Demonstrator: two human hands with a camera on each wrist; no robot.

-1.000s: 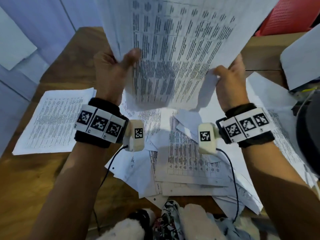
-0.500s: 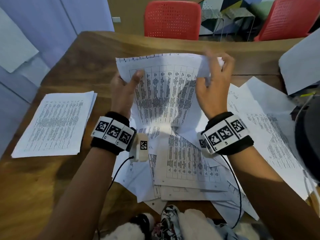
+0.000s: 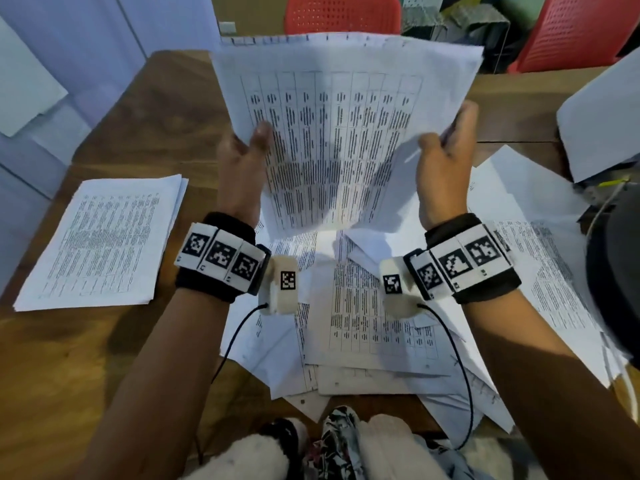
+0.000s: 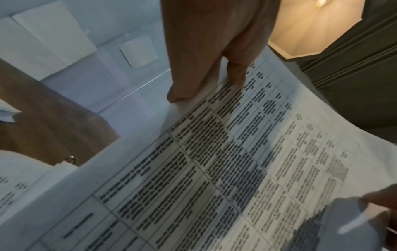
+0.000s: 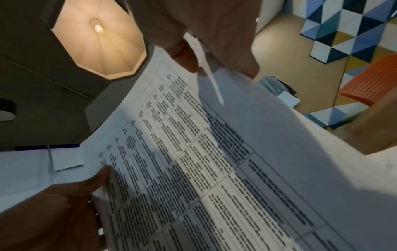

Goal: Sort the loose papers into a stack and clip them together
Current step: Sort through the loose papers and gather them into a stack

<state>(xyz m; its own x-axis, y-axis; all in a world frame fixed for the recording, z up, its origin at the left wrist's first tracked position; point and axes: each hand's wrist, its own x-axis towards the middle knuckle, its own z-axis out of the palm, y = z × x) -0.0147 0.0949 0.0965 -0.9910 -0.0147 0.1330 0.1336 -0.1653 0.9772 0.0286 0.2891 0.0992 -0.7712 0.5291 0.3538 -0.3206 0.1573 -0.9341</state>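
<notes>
I hold a bundle of printed sheets point(image 3: 343, 133) upright above the table, table of text facing me. My left hand point(image 3: 242, 168) grips its left edge, thumb on the front. My right hand point(image 3: 446, 161) grips the right edge, where a corner folds over. The same bundle of sheets point(image 4: 225, 169) fills the left wrist view under my left hand point(image 4: 214, 51), and the bundle point(image 5: 204, 169) also fills the right wrist view, pinched by my right hand point(image 5: 214, 42). Loose papers point(image 3: 374, 323) lie scattered below my wrists. A squared stack of papers point(image 3: 104, 240) lies at the left. No clip is visible.
The wooden table point(image 3: 156, 116) extends beyond the sheets. More white sheets point(image 3: 533, 254) spread to the right. Red chairs point(image 3: 343, 13) stand behind the far edge. A dark object point(image 3: 616, 271) sits at the right edge. Fabric point(image 3: 339, 445) lies near the front edge.
The held sheets came down toward the table half a second ago and are now raised upright again. My right hand moved from their top edge to the right edge.
</notes>
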